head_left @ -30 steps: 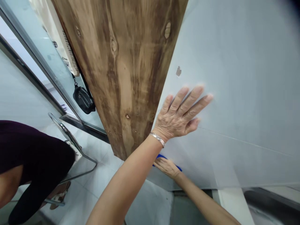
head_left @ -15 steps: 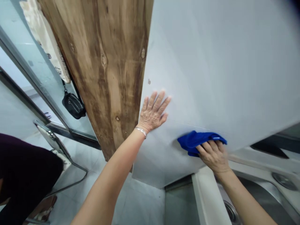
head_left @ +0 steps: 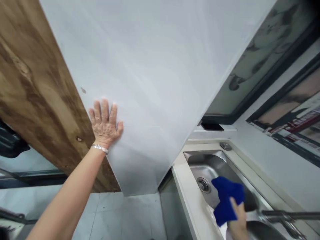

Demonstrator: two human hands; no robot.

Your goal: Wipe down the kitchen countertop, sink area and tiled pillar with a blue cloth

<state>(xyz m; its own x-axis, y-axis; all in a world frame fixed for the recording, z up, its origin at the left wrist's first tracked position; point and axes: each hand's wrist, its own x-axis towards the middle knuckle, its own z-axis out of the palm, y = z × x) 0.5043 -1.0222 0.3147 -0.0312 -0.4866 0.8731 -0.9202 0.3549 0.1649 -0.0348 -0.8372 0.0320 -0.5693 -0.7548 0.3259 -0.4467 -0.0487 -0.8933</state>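
Observation:
My left hand [head_left: 104,125] lies flat with fingers spread on the pale marbled wall panel [head_left: 155,73], close to its left edge; a silver bracelet [head_left: 100,148] circles the wrist. Over the metal sink [head_left: 206,166], my right hand [head_left: 238,216] grips a blue cloth [head_left: 228,196]. The cloth hangs bunched above the basin, hiding part of it, and is smeared by motion. Below it, the drain [head_left: 203,185] shows in the basin floor.
A wooden panel [head_left: 45,90] borders the wall panel on the left, with a black bag [head_left: 11,140] beyond it. At the lower right is a faucet [head_left: 287,215]. A dark flat object [head_left: 212,127] lies on the ledge under the window [head_left: 235,86]. Tiles [head_left: 130,213] cover the floor.
My right hand has left the wall panel with the blue cloth and is now over the sink. The view has turned right. My left hand stays flat on the panel.

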